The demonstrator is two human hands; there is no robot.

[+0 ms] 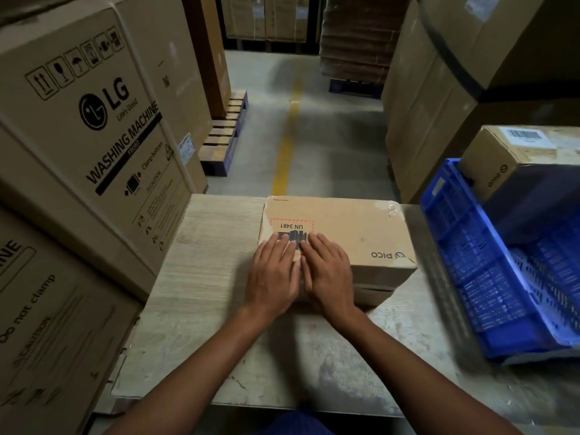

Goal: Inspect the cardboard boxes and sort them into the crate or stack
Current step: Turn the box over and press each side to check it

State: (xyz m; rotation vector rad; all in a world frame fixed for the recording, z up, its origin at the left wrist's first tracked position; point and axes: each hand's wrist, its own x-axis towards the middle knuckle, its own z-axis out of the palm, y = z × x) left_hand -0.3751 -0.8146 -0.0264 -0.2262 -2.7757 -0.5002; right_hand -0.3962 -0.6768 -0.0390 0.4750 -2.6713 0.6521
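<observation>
Head view — left hand [272,274] and right hand [330,271] lie flat, fingers straight, on the PICO box [351,227] mid-table. Likely still inspecting. Next: grip both sides, lift toward the blue crate [464,265] at right — or a stack. Washing-machine cartons [94,120] left, worn table [204,262], yellow-lined aisle [285,146] beyond.

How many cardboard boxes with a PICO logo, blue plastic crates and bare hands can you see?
Brown cardboard PICO-logo boxes: 2
Blue plastic crates: 1
Bare hands: 2, left hand, right hand
Total: 5
</observation>
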